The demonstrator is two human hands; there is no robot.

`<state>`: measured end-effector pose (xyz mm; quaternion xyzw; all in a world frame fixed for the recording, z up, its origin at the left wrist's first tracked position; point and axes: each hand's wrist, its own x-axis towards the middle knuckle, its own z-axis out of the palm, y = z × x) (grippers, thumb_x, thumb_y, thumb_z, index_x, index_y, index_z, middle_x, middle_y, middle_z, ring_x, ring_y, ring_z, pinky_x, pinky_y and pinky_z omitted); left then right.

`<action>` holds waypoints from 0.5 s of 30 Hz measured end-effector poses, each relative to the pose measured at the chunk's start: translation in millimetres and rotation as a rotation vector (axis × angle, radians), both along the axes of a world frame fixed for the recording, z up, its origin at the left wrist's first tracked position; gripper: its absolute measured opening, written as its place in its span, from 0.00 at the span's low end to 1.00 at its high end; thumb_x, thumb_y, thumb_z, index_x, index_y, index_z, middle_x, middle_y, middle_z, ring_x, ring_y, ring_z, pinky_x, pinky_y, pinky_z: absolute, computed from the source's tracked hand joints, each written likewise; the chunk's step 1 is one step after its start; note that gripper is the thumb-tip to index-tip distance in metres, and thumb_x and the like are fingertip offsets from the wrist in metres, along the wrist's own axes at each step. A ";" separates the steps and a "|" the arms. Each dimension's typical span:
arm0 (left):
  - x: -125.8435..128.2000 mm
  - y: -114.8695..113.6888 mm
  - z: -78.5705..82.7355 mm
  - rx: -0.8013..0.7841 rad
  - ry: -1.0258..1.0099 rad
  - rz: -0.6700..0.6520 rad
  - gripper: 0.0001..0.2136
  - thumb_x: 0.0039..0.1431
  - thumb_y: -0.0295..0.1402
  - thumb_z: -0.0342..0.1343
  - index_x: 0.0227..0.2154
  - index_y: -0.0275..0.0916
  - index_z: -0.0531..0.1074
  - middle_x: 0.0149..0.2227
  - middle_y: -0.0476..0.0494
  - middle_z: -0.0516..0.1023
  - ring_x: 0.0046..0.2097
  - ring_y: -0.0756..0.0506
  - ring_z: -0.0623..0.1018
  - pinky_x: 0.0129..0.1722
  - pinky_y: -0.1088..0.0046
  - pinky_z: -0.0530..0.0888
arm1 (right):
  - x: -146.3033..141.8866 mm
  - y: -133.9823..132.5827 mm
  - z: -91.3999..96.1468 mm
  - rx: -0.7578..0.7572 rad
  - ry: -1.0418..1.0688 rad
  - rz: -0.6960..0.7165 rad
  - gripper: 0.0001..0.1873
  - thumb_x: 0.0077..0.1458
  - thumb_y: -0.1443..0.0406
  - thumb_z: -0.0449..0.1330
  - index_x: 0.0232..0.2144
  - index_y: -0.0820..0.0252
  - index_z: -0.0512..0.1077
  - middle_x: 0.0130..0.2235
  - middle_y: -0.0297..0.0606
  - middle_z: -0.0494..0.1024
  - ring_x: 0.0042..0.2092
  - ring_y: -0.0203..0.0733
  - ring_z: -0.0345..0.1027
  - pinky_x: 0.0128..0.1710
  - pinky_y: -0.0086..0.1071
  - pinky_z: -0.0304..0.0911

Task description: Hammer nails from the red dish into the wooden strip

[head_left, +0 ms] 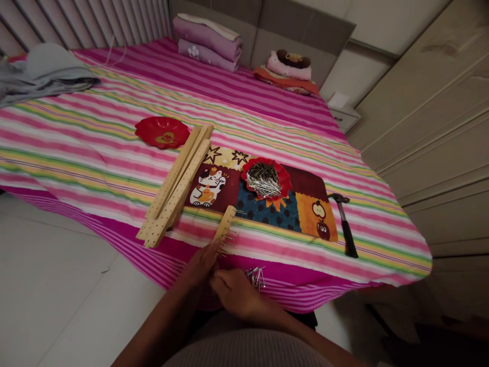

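Observation:
My left hand [208, 260] is closed around a narrow wooden strip [226, 220], which tilts up and away from me. Thin nails [228, 242] stick out along its right side. Close beside it, my right hand [235, 290] is curled, and a bunch of loose nails [255, 278] pokes out past its far side. Its fingertips are near the lower end of the strip, partly hidden. Ahead, a red scalloped dish [286, 184] heaped with nails [263, 179] rests on a patterned mat [267, 219]. A hammer [346, 227] with a black handle lies right of the mat.
Several wooden strips [178, 186] with rows of dots lie stacked at the mat's left edge. Behind them is another red dish [162, 133]. Everything lies on a striped bedspread [95, 153]. Folded bedding [210, 43] and grey clothing [46, 71] are farther back.

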<state>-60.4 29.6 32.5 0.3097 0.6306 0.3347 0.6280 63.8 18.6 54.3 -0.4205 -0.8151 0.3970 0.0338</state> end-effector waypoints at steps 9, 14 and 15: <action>2.2 2.3 4.1 -0.037 -0.029 0.007 0.27 0.48 0.60 0.43 0.14 0.40 0.58 0.11 0.54 0.57 0.14 0.54 0.57 0.13 0.77 0.52 | 26.0 6.4 24.6 0.000 -0.038 0.063 0.10 0.47 0.68 0.54 0.16 0.60 0.66 0.19 0.31 0.68 0.22 0.33 0.53 0.23 0.29 0.42; 0.4 1.6 -1.7 -0.008 -0.016 -0.001 0.28 0.48 0.61 0.43 0.14 0.39 0.61 0.11 0.52 0.59 0.15 0.53 0.59 0.15 0.76 0.55 | 37.5 16.6 10.0 0.000 0.041 -0.241 0.06 0.52 0.70 0.51 0.27 0.61 0.69 0.26 0.34 0.71 0.28 0.35 0.61 0.26 0.27 0.50; 0.6 1.6 -1.8 0.026 -0.036 -0.003 0.27 0.48 0.60 0.44 0.15 0.38 0.63 0.12 0.51 0.61 0.16 0.52 0.61 0.16 0.75 0.57 | 35.1 19.1 6.3 -0.020 0.075 -0.277 0.08 0.54 0.68 0.50 0.27 0.61 0.68 0.26 0.33 0.71 0.28 0.34 0.61 0.26 0.26 0.52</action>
